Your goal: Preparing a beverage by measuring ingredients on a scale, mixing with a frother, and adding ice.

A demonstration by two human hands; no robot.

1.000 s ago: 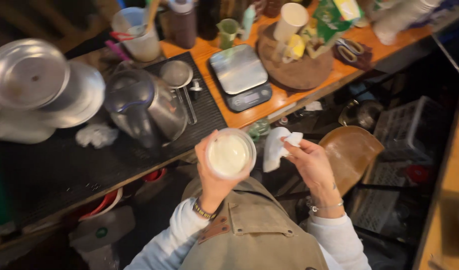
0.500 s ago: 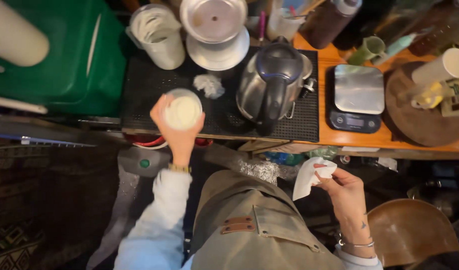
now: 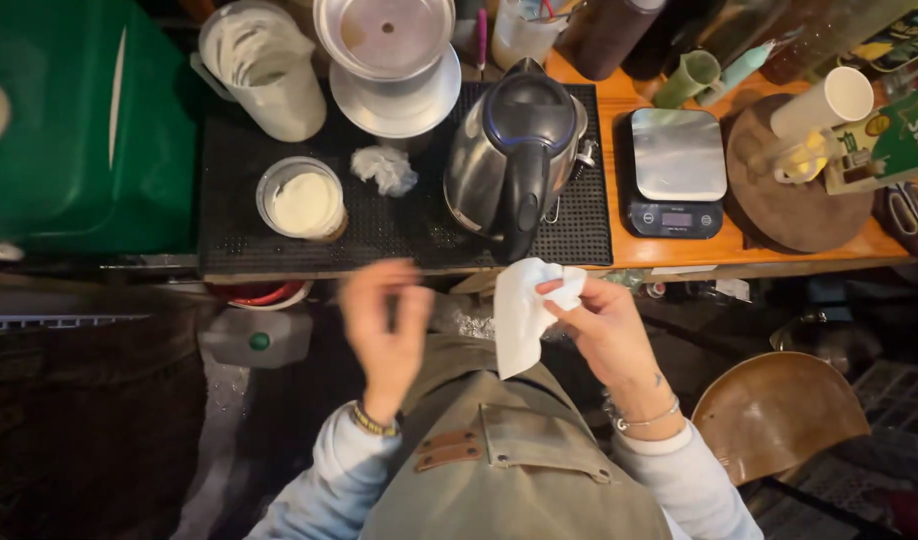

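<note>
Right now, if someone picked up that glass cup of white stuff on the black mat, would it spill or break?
The glass cup looks nearly full, so tilting would probably spill it. It seems to be glass, so likely breakable and slippery. It stands upright and wide on the black mat, so a gentle push probably won't tip it.

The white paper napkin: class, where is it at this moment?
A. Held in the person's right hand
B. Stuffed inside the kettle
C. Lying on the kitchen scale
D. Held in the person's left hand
A: the white paper napkin hangs from the fingers of the right hand, while the left hand holds nothing.
</note>
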